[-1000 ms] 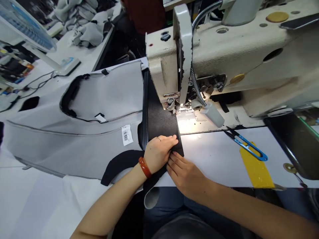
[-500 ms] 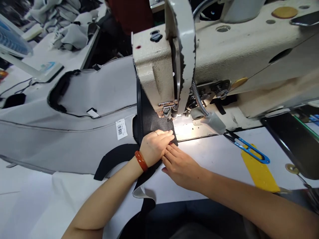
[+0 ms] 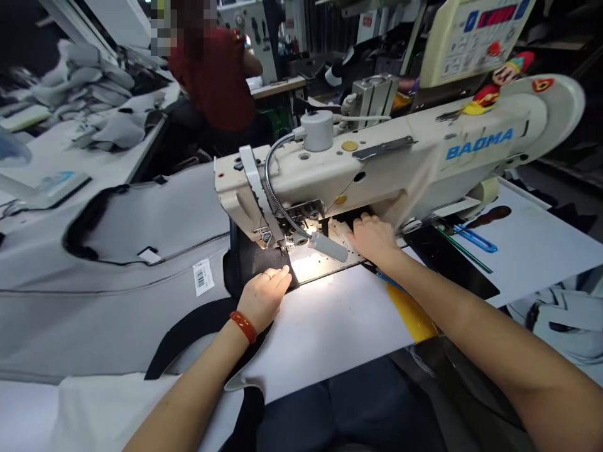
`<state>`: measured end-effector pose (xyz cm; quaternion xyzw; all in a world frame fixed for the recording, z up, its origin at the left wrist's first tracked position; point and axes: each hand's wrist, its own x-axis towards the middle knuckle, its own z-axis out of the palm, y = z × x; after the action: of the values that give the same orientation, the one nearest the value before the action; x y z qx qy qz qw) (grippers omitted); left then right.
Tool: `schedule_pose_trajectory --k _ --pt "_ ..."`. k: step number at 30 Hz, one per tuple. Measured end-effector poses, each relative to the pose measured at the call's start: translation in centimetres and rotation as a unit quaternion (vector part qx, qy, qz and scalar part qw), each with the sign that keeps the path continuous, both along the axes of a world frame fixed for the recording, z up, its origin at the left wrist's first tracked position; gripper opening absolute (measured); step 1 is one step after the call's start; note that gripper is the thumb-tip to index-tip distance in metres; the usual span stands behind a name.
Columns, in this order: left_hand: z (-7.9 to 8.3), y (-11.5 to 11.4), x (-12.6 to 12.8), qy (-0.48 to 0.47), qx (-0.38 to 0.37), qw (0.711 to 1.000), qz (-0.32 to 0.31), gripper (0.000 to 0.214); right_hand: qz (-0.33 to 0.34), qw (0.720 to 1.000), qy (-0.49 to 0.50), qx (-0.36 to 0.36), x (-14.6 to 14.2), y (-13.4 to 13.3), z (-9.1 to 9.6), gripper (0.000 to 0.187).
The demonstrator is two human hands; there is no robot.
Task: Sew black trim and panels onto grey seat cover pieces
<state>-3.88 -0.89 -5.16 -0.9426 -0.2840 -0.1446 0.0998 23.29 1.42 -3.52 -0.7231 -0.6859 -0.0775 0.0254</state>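
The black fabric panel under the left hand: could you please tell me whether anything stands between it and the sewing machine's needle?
Nothing visible does: the black fabric panel runs up to the needle area; the left hand rests on it.

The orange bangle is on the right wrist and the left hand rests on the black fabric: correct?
No: the orange bangle is on the left wrist, as the head view shows; the left hand does rest on the black fabric.

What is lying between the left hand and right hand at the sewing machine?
In the head view, the lit machine bed and grey lamp head lie between the left hand and right hand.
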Motion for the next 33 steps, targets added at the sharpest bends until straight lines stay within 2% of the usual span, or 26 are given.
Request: schedule_pose_trajectory --k 2,3,5,6,7,8,10,11,12,14,17,20,22,25,29,31,33 --pt "0.1 0.1 -0.3 -0.019 -0.018 1.0 0.003 0.016 -0.008 1.0 -0.008 -0.027 -0.3 1.0 0.4 0.022" --pt "0.1 0.2 -0.5 -0.037 -0.034 0.999 0.005 0.016 -0.013 1.0 -0.006 -0.02 -0.5 0.6 0.5 0.024" --pt "-0.1 0.6 -0.8 -0.082 -0.076 0.994 0.015 0.02 -0.028 0.999 0.011 0.014 -1.1 -2.0 0.6 0.023" --pt "-0.1 0.7 -0.9 -0.102 -0.094 0.99 0.021 0.023 -0.015 0.999 0.037 0.032 -1.6 -4.0 0.5 0.021" --pt "-0.2 0.9 -1.0 -0.116 -0.107 0.987 0.027 0.026 0.022 0.996 0.077 0.043 -2.3 -6.1 0.4 0.02" --pt "-0.2 0.9 -1.0 -0.121 -0.111 0.986 0.031 0.026 0.111 0.983 0.137 0.047 -3.1 -8.3 0.2 0.02" --pt "0.2 0.7 -0.8 -0.099 -0.097 0.99 0.028 0.022 0.31 0.908 0.281 0.028 -4.8 -11.6 0.1 0.028" --pt "0.5 0.4 -0.7 -0.079 -0.085 0.993 0.016 0.023 0.364 0.868 0.338 0.017 -5.7 -12.4 0.0 0.031" --pt "1.0 0.0 -0.6 -0.054 -0.074 0.996 -0.008 0.026 0.381 0.839 0.389 0.004 -6.4 -12.5 -0.1 0.032" --pt "2.1 -1.3 -0.4 -0.009 -0.077 0.993 -0.084 0.028 0.327 0.819 0.47 -0.026 -7.5 -10.9 -0.3 0.028" --pt "4.1 -3.4 -0.3 0.003 -0.15 0.971 -0.188 0.034 0.215 0.804 0.551 -0.067 -8.3 -6.6 -1.1 0.02" --pt "6.1 -4.7 -0.3 -0.035 -0.236 0.946 -0.218 0.039 0.189 0.777 0.599 -0.045 -8.8 -4.1 -2.4 0.018" --pt "7.1 -5.0 -0.3 -0.089 -0.254 0.943 -0.197 0.039 0.167 0.758 0.629 -0.041 -9.1 -4.0 -3.0 0.017" --pt "7.3 -4.8 -0.1 -0.194 -0.274 0.933 -0.129 0.04 0.105 0.722 0.675 -0.109 -9.2 -4.9 -3.2 0.022" --pt "5.7 -4.0 0.2 -0.241 -0.329 0.912 0.046 0.018 0.079 0.645 0.738 -0.183 -9.0 -5.4 -1.9 0.035" --pt "4.9 -3.6 0.4 -0.255 -0.287 0.918 0.1 0.011 0.077 0.618 0.754 -0.209 -8.9 -5.4 -1.1 0.037" --pt "4.4 -3.2 0.4 -0.27 -0.244 0.926 0.102 0.012 0.076 0.595 0.769 -0.224 -8.9 -5.4 -0.6 0.038"
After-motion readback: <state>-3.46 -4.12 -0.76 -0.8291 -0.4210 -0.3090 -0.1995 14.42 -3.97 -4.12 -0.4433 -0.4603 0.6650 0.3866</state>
